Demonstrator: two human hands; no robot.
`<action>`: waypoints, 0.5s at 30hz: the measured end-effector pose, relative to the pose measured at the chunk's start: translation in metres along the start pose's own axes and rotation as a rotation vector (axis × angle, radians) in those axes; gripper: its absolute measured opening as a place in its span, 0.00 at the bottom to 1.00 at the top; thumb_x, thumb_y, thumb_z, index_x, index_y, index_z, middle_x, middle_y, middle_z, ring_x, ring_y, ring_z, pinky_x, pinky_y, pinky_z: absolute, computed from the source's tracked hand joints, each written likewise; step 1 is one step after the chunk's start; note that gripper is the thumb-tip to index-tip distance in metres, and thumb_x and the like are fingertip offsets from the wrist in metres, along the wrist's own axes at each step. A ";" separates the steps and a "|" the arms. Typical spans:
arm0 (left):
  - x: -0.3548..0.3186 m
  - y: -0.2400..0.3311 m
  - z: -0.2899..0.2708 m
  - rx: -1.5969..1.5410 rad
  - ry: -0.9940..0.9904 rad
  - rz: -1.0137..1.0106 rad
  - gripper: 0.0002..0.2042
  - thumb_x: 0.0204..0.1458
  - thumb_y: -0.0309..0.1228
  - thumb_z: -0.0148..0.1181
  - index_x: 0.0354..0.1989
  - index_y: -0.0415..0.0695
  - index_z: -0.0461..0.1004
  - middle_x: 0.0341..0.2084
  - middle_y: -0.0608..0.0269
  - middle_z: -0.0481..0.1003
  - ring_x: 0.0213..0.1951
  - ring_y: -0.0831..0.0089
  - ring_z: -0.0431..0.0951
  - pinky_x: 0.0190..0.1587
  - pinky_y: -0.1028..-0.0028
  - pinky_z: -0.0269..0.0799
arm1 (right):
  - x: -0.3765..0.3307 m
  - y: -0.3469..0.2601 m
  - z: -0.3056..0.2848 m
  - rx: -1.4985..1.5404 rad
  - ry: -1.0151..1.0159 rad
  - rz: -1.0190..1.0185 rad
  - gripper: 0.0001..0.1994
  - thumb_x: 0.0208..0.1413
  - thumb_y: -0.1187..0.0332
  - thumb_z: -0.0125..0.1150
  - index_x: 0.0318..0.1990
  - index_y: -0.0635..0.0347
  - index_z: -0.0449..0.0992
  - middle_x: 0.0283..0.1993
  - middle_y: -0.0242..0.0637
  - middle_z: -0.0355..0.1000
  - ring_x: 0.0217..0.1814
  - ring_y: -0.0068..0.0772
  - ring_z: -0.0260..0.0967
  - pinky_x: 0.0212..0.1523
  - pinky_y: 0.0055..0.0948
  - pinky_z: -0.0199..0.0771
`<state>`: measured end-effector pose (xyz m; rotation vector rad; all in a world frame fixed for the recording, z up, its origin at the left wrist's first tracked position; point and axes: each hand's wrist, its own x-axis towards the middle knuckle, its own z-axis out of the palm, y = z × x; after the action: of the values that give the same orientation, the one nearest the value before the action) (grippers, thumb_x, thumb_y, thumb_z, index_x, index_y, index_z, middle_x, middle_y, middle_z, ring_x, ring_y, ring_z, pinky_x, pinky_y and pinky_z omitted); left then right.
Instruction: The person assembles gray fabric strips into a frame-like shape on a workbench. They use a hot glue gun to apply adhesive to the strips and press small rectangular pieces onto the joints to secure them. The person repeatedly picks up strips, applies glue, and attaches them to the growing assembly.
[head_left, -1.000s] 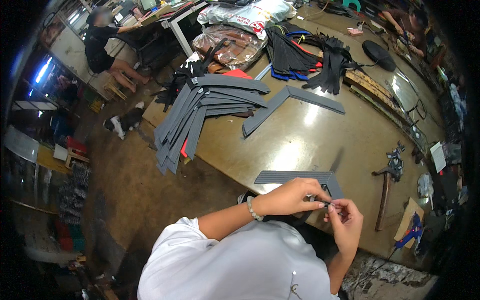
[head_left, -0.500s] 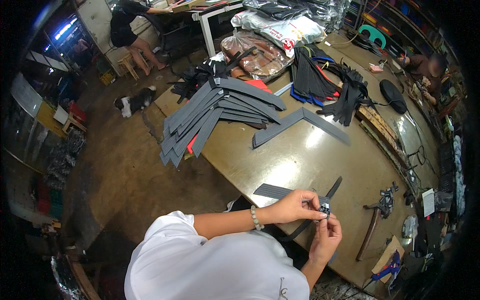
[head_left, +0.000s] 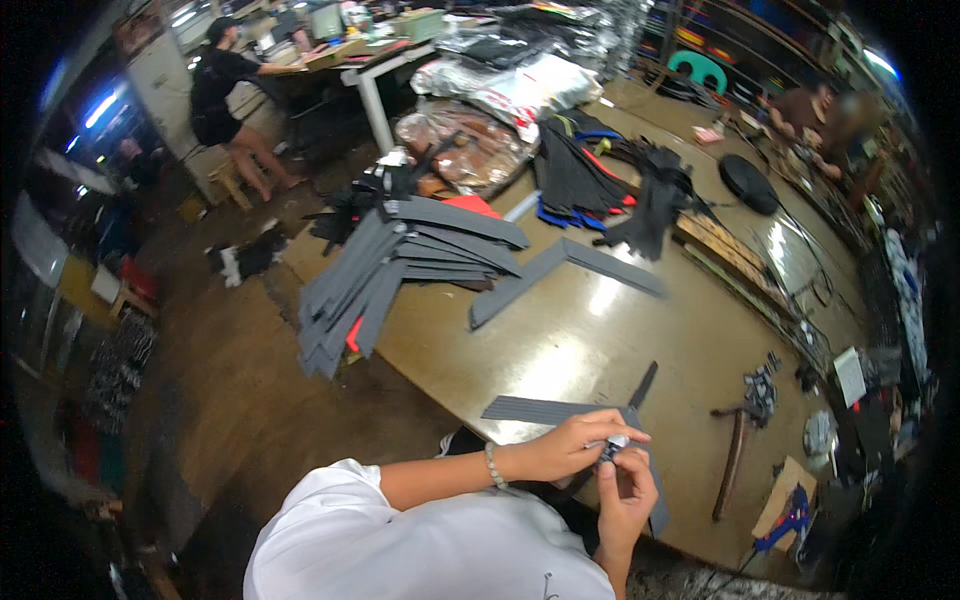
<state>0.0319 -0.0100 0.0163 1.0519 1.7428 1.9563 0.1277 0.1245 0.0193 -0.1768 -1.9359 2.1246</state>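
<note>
My left hand (head_left: 565, 447) and my right hand (head_left: 626, 492) meet at the table's near edge. Both pinch a small black-and-silver piece (head_left: 611, 448) between their fingertips; it looks like a buckle, but fingers cover much of it. Under my hands lies a bent grey strap (head_left: 535, 409), ribbed along its length, one arm reaching left and the other down past my right hand. A narrow black strap (head_left: 646, 383) sticks out beyond my fingers, and a dark length of it seems to pass below my left hand.
A pile of bent grey straps (head_left: 450, 245) lies far left, another single bent strap (head_left: 565, 262) beside it. Black straps (head_left: 650, 200) lie behind. To the right are a hammer (head_left: 735, 460), small metal pieces (head_left: 762, 390) and a blue glue gun (head_left: 790, 520). Other people work farther off.
The view has shifted, so the table sits lower and left. My left fingers have straightened over the small piece, and my right fingers have come up around it.
</note>
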 end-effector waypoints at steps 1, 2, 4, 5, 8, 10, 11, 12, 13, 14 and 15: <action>-0.002 -0.003 0.003 -0.011 0.001 -0.003 0.20 0.55 0.22 0.49 0.57 0.40 0.74 0.37 0.60 0.70 0.44 0.68 0.71 0.51 0.71 0.65 | -0.001 0.001 0.001 -0.054 0.006 -0.031 0.06 0.52 0.78 0.65 0.37 0.65 0.76 0.39 0.37 0.73 0.48 0.34 0.64 0.54 0.30 0.63; -0.004 -0.006 0.007 -0.016 0.013 -0.013 0.18 0.59 0.25 0.47 0.57 0.39 0.74 0.38 0.60 0.70 0.44 0.70 0.71 0.51 0.71 0.66 | -0.003 0.002 0.002 -0.051 0.003 -0.090 0.06 0.52 0.78 0.66 0.37 0.65 0.77 0.39 0.37 0.73 0.49 0.34 0.64 0.54 0.31 0.63; -0.005 -0.012 0.017 -0.069 0.126 -0.078 0.11 0.64 0.28 0.47 0.45 0.38 0.76 0.37 0.61 0.74 0.42 0.73 0.73 0.48 0.73 0.69 | -0.004 0.005 0.004 -0.033 0.034 -0.095 0.06 0.52 0.77 0.66 0.37 0.65 0.77 0.38 0.37 0.74 0.50 0.34 0.64 0.54 0.31 0.63; -0.005 -0.013 0.023 -0.102 0.164 -0.088 0.10 0.65 0.29 0.48 0.40 0.37 0.75 0.37 0.61 0.75 0.41 0.74 0.74 0.47 0.74 0.70 | -0.005 0.007 0.005 0.017 0.046 -0.099 0.06 0.52 0.77 0.67 0.38 0.65 0.77 0.38 0.37 0.74 0.50 0.34 0.64 0.54 0.31 0.63; -0.001 -0.013 0.033 -0.232 0.262 -0.251 0.11 0.66 0.31 0.48 0.39 0.36 0.74 0.36 0.64 0.75 0.41 0.78 0.74 0.46 0.76 0.70 | -0.004 0.012 0.010 0.064 0.130 0.006 0.06 0.52 0.77 0.67 0.38 0.64 0.78 0.39 0.35 0.75 0.49 0.34 0.64 0.54 0.32 0.63; 0.004 -0.012 0.034 -0.326 0.345 -0.351 0.15 0.68 0.37 0.46 0.42 0.36 0.74 0.34 0.67 0.74 0.39 0.80 0.72 0.45 0.77 0.70 | 0.000 0.016 0.012 -0.069 0.119 -0.130 0.06 0.52 0.77 0.67 0.38 0.62 0.79 0.38 0.34 0.75 0.48 0.34 0.63 0.54 0.32 0.62; 0.007 -0.011 0.032 -0.414 0.393 -0.441 0.16 0.67 0.38 0.46 0.40 0.37 0.73 0.30 0.69 0.71 0.34 0.82 0.70 0.38 0.80 0.68 | 0.003 0.017 0.013 -0.190 0.100 -0.229 0.07 0.51 0.77 0.67 0.38 0.61 0.79 0.38 0.34 0.76 0.47 0.35 0.63 0.53 0.32 0.61; 0.009 -0.010 0.029 -0.533 0.440 -0.399 0.16 0.67 0.39 0.46 0.40 0.38 0.73 0.28 0.69 0.70 0.32 0.83 0.69 0.35 0.81 0.66 | 0.007 0.017 0.013 -0.272 0.075 -0.346 0.07 0.51 0.76 0.67 0.37 0.59 0.80 0.38 0.32 0.76 0.46 0.36 0.63 0.53 0.33 0.59; 0.012 -0.009 0.027 -0.690 0.453 -0.448 0.16 0.67 0.40 0.46 0.40 0.38 0.72 0.27 0.70 0.68 0.30 0.84 0.68 0.33 0.82 0.64 | 0.012 0.017 0.013 -0.345 0.038 -0.444 0.07 0.51 0.75 0.67 0.38 0.58 0.80 0.38 0.32 0.77 0.46 0.36 0.63 0.54 0.32 0.59; 0.013 -0.009 0.025 -0.687 0.471 -0.410 0.15 0.67 0.39 0.46 0.41 0.39 0.72 0.26 0.69 0.68 0.30 0.84 0.68 0.33 0.82 0.65 | 0.016 0.017 0.013 -0.300 0.009 -0.468 0.06 0.52 0.75 0.67 0.39 0.58 0.79 0.38 0.31 0.77 0.46 0.35 0.63 0.55 0.33 0.59; 0.016 -0.009 0.023 -0.744 0.452 -0.305 0.15 0.67 0.39 0.47 0.41 0.39 0.72 0.26 0.69 0.68 0.30 0.83 0.68 0.32 0.82 0.65 | 0.021 0.017 0.014 -0.271 -0.025 -0.475 0.06 0.53 0.75 0.66 0.39 0.58 0.79 0.39 0.31 0.77 0.47 0.35 0.63 0.55 0.33 0.59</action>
<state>0.0350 0.0189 0.0123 0.0922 1.0637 2.4293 0.1018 0.1158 0.0058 0.2392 -2.0242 1.5681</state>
